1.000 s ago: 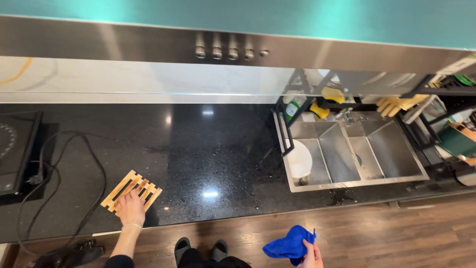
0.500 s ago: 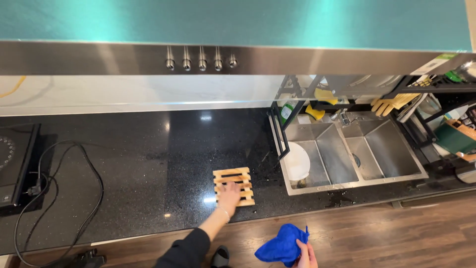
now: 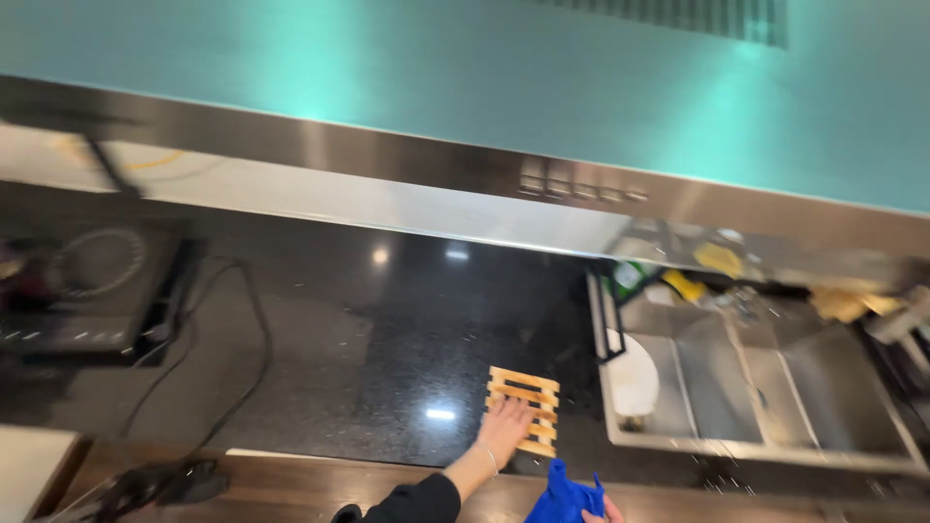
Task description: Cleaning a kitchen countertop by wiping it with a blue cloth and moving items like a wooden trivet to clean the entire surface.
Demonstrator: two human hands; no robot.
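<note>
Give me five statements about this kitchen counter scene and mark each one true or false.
1. The left hand rests on the wooden slatted trivet. True.
2. The trivet lies inside the sink. False: it lies on the black countertop, left of the sink.
3. The right hand holds a blue cloth. True.
4. The blue cloth is spread over the trivet. False: it is bunched up at the counter's front edge.
5. A white plate sits in the sink's left compartment. True.
</note>
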